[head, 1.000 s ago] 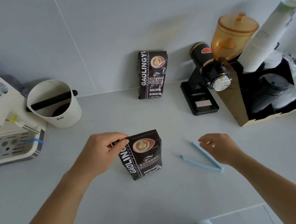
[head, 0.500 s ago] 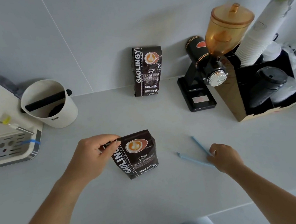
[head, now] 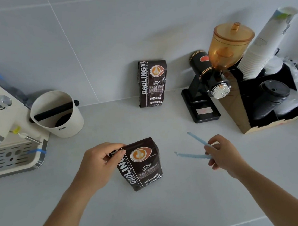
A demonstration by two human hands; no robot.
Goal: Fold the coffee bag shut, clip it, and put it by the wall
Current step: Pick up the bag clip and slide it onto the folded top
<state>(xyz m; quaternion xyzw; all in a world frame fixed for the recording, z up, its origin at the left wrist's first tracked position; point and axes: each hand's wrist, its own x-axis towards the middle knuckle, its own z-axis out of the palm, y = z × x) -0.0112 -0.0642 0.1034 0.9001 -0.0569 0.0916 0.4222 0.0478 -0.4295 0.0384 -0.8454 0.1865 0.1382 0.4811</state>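
A dark brown coffee bag (head: 142,166) stands upright on the white counter in front of me. My left hand (head: 100,164) pinches its folded top at the left corner. To the right, my right hand (head: 222,154) grips a light blue bag clip (head: 193,155) at its hinged end. The clip's two arms are spread in a V pointing left, lifted a little above the counter. A gap separates clip and bag.
A second coffee bag (head: 152,84) leans on the wall (head: 99,35). A black grinder (head: 209,86) with an amber hopper and a cup holder (head: 270,100) stand at the right. A white knock box (head: 58,115) and an espresso machine (head: 3,132) stand at the left.
My right hand came down onto the blue clip, closed on its hinged end and raised it off the counter. My left hand stayed on the bag's top.
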